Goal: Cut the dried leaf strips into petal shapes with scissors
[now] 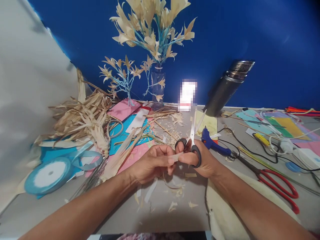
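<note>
Near the middle of the table my left hand (154,161) is closed, its thumb and fingers pinching a small pale strip (177,157), perhaps corn husk. My right hand (206,164) holds scissors (192,135) with black handles, their blades pointing up and away from me and parted. The right thumb and fingertips also touch the other end of the strip. Thin pale scraps (172,206) lie on the table below both hands. Beyond the right hand is a blue glue gun (212,143).
Dried corn husks (82,113) and a light-blue ribbon roll (50,175) are at left. Husk flowers (155,33) stand in a clear bottle (158,86) at the back. A dark flask (223,91) leans by the blue wall. Red-handled scissors (277,181) and cables lie right.
</note>
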Demonstrator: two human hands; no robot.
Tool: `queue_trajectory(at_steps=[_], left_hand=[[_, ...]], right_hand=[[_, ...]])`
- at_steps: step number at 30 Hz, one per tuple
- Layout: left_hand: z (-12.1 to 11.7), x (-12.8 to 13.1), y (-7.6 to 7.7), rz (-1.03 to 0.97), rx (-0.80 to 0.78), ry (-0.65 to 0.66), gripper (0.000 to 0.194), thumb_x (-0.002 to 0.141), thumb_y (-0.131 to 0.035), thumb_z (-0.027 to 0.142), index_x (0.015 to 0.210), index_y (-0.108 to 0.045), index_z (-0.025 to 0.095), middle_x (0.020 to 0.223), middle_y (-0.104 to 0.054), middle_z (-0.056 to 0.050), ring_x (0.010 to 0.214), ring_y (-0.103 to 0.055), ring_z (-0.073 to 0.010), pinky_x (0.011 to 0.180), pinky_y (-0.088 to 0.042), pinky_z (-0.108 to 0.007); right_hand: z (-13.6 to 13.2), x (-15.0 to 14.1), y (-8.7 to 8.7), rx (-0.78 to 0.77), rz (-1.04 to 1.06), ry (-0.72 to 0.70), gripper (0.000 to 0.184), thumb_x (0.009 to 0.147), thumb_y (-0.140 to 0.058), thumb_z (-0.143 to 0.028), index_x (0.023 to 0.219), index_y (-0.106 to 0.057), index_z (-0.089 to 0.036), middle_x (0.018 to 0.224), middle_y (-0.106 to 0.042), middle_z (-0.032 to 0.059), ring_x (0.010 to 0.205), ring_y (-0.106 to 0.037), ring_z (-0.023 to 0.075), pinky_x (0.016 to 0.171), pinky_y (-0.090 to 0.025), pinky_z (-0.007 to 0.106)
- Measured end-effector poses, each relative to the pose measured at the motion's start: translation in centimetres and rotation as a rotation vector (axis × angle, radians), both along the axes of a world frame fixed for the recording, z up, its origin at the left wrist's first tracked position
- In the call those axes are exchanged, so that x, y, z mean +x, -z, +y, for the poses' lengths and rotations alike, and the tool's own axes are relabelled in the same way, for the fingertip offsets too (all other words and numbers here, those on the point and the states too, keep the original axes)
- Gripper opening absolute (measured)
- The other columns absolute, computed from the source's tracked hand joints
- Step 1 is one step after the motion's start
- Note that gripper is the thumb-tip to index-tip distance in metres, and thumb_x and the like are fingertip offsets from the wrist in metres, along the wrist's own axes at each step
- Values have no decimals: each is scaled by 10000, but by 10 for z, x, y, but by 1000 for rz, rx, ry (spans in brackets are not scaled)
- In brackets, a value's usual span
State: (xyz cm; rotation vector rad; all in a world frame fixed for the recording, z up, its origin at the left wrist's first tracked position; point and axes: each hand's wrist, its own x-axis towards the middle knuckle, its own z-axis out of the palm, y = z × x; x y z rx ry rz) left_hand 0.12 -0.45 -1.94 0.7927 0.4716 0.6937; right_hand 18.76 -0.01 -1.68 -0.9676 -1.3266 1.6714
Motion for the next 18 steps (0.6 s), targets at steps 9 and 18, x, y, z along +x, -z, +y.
queue_trajectory(at_steps=[9, 18], left_hand=[[0, -7, -4, 29, 16, -171, 461, 652, -802, 501, 883, -624, 144, 768, -634, -48, 639, -589, -149, 578, -456, -246], [0, -6, -5, 105, -16, -158, 265, 712, -796, 307, 716, -588, 142, 555, -589, -7, 502, -514, -102, 526, -388, -222]], right_hand=[[2, 4, -1, -12, 35, 62, 269, 637, -783, -311, 755, -595, -159, 644, -536, -21, 570, -429, 108, 527, -290, 241], [7, 5, -2, -48, 73, 98, 230, 642, -760, -275, 750, -590, -165, 573, -504, -45, 514, -397, 93, 502, -293, 231]])
